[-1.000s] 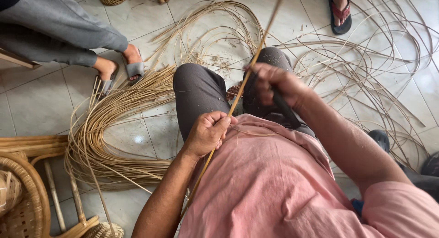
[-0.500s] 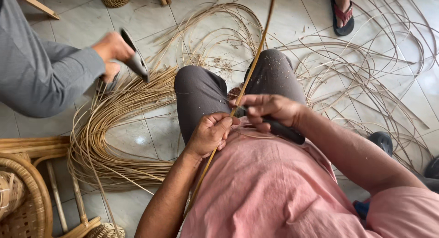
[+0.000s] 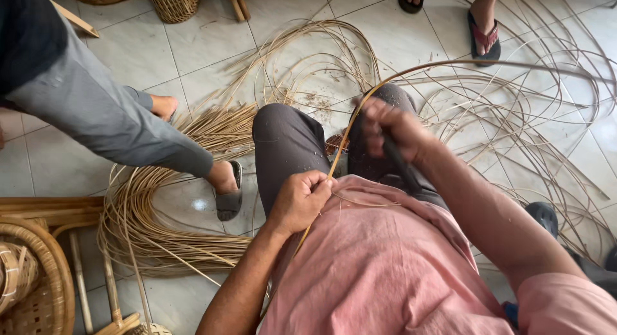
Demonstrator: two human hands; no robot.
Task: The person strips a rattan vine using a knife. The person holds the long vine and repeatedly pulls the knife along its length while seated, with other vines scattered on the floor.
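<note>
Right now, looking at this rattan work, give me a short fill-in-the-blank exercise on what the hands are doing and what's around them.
1. The left hand pinches a long rattan ____ against the pink shirt.
2. The right hand grips a tool with a ____ handle.
3. The bundle of rattan strands lies on the tiled ____.
4. A woven ____ stands at the top of the view.

Missing words: strip; dark; floor; basket

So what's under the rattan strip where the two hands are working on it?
Under the rattan strip lie grey trousers and a pink shirt. The left hand and right hand cover their stretches; the dark-handled tool's tip is hidden.
</note>
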